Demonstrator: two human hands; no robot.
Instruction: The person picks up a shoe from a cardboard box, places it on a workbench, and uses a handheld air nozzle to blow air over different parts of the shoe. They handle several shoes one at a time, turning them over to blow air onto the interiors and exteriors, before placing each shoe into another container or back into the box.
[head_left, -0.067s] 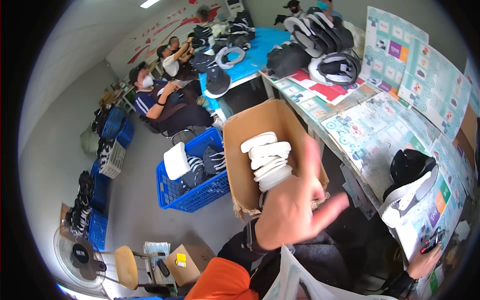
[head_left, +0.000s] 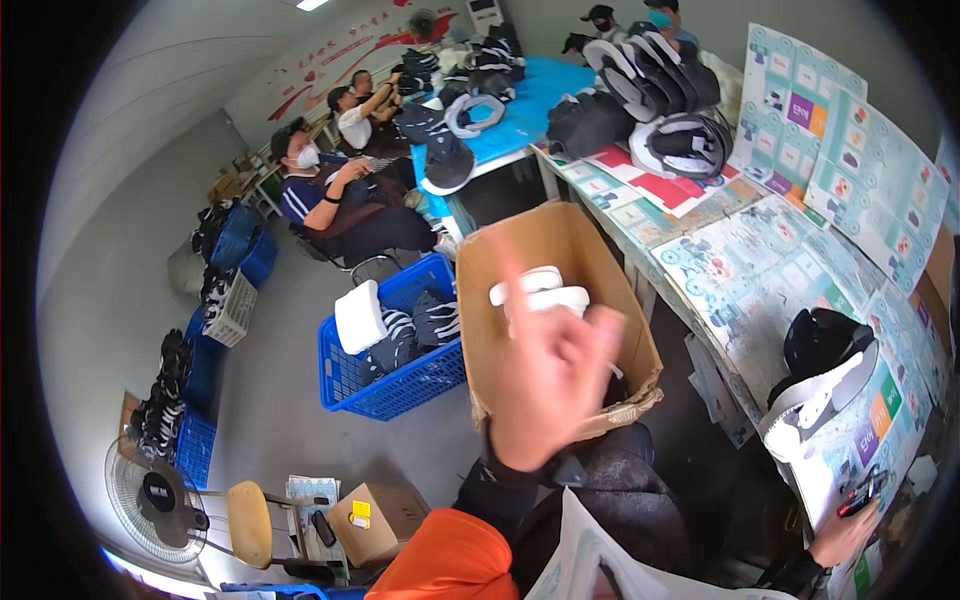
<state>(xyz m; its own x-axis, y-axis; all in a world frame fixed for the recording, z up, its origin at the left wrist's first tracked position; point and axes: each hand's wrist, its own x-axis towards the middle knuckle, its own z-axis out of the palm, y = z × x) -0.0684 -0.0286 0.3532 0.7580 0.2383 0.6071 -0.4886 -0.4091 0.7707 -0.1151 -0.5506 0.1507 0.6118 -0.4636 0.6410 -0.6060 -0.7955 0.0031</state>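
My left hand (head_left: 550, 385) is raised over the near end of a cardboard box (head_left: 635, 365), slightly blurred by motion. Its index finger points up, the thumb stands apart, the other fingers look curled, and it holds nothing. Behind it, white shoe-sole-shaped pieces (head_left: 560, 298) lie stacked in the box, partly hidden. At the lower right, my right hand (head_left: 843, 535) rests by the table edge, its fingers around a small black-and-red object (head_left: 860, 492) whose kind I cannot make out. Just beyond it, a black-and-white shoe (head_left: 822, 370) lies on the table.
A blue basket (head_left: 400, 385) with dark shoe parts and a white pad stands left of the box. More shoes (head_left: 655, 75) are piled on the worktable (head_left: 715, 265). Co-workers (head_left: 345, 200) sit by a blue-covered table. A fan (head_left: 160, 495) and a chair (head_left: 250, 523) stand lower left.
My left hand has moved left across the box, its index finger now pointing up and left. The view has shifted slightly. My right hand stays by the table edge.
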